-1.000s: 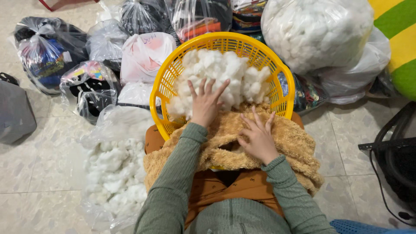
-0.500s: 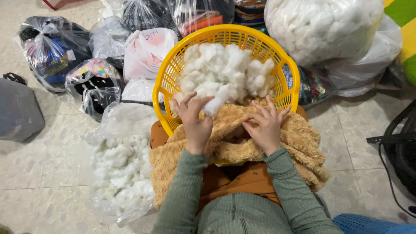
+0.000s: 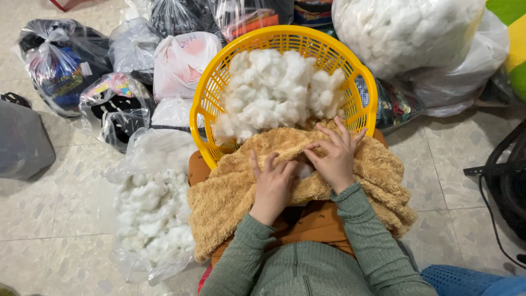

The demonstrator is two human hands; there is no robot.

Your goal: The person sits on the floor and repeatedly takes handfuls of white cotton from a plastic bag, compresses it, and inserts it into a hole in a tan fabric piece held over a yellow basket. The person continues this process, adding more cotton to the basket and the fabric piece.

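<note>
Both hands press stuffing (image 3: 303, 170) into fur (image 3: 230, 192) on the lap: left hand (image 3: 272, 186) curled, right hand (image 3: 334, 156) spread; basket (image 3: 204, 104) just beyond.

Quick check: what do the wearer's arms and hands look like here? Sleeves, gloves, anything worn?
Both arms wear long sage-green ribbed knit sleeves with snug cuffs at the wrists. The left hand and right hand are bare: no gloves, no rings or watch visible.

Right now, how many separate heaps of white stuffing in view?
3. One in the yellow basket ahead of both hands, one in the clear bag on the floor at the person's left, one in the big clear bag top right. The dark bags may hide more.
</note>
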